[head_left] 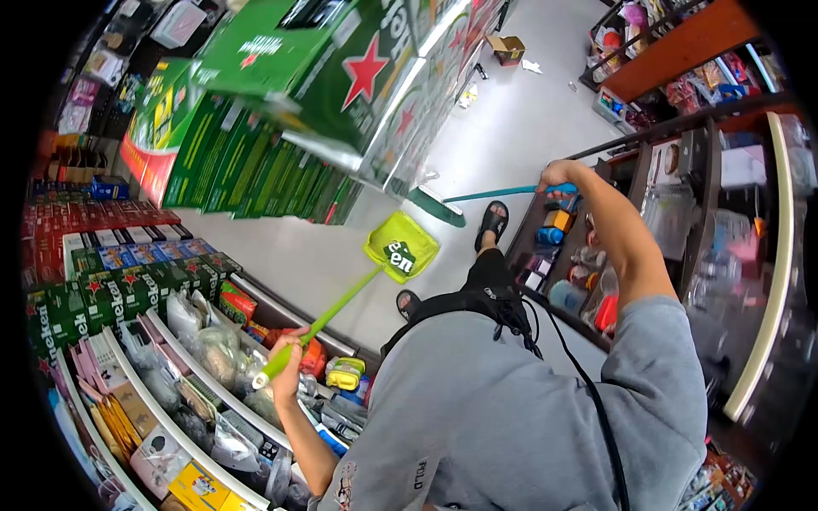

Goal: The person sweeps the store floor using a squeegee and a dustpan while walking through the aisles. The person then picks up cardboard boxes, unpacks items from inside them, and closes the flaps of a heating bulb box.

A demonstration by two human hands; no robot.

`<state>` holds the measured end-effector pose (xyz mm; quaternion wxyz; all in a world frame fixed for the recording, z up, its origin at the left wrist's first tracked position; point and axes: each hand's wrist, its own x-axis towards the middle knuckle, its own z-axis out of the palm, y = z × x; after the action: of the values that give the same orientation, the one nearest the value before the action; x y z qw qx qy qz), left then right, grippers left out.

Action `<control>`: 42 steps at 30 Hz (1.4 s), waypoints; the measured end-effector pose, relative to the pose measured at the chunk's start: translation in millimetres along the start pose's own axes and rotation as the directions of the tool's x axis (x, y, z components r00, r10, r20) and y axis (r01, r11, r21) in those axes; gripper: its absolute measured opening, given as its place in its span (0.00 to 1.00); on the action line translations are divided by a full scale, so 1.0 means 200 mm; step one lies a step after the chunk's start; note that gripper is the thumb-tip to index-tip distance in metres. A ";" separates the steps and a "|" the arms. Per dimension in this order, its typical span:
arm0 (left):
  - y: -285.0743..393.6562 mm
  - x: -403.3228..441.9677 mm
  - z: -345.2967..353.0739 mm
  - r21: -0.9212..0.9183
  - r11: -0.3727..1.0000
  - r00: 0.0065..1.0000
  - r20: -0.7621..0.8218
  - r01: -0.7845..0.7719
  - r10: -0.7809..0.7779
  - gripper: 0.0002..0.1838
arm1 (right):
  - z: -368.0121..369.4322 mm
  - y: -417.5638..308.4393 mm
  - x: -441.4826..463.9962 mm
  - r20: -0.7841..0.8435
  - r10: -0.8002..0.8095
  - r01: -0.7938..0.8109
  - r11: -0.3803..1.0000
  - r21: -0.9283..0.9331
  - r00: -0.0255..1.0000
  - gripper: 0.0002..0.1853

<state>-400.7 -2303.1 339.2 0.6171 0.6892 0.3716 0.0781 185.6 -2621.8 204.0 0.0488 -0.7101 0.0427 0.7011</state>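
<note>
My left hand [287,356] is wrapped round the upper handle of a lime-green long-handled dustpan [392,223]. A dark green scrap with white letters [400,255] lies in its pan. Out to the right, my right hand [562,175] grips the blue stick of a broom [490,193]. The broom's green head [437,207] is down at the floor, just beyond the pan and apart from it. My sandalled feet [492,225] are on the floor close by.
Stacked green beer cartons [315,85] rise ahead on the left. Shelves packed with goods [230,366] line the left side, and more shelves [682,196] stand on the right. Farther along the pale floor [503,119] sit an open cardboard box [507,51] and white scraps [531,66].
</note>
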 end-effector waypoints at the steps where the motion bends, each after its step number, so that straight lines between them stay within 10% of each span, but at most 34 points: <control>1: 0.02 0.00 0.05 -0.011 1.000 1.000 0.000 -0.001 0.001 0.13 | -0.05 0.01 0.00 0.006 -0.011 0.011 1.000 0.016 1.000 0.15; 19: 0.80 1.08 1.49 -0.109 0.991 0.991 -0.091 0.084 -0.094 0.09 | -1.96 -0.19 -0.10 -0.230 -0.108 0.122 0.991 0.046 0.967 0.07; 42: 1.21 2.55 2.24 -0.030 0.997 0.986 0.148 -0.072 0.076 0.13 | -2.18 0.11 -0.87 -0.524 -0.168 0.228 0.972 0.052 0.835 0.14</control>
<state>316.7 -2338.1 279.5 0.6481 0.6990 0.2976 0.0536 613.5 -2701.9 382.9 0.1478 -0.8685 0.0197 0.4727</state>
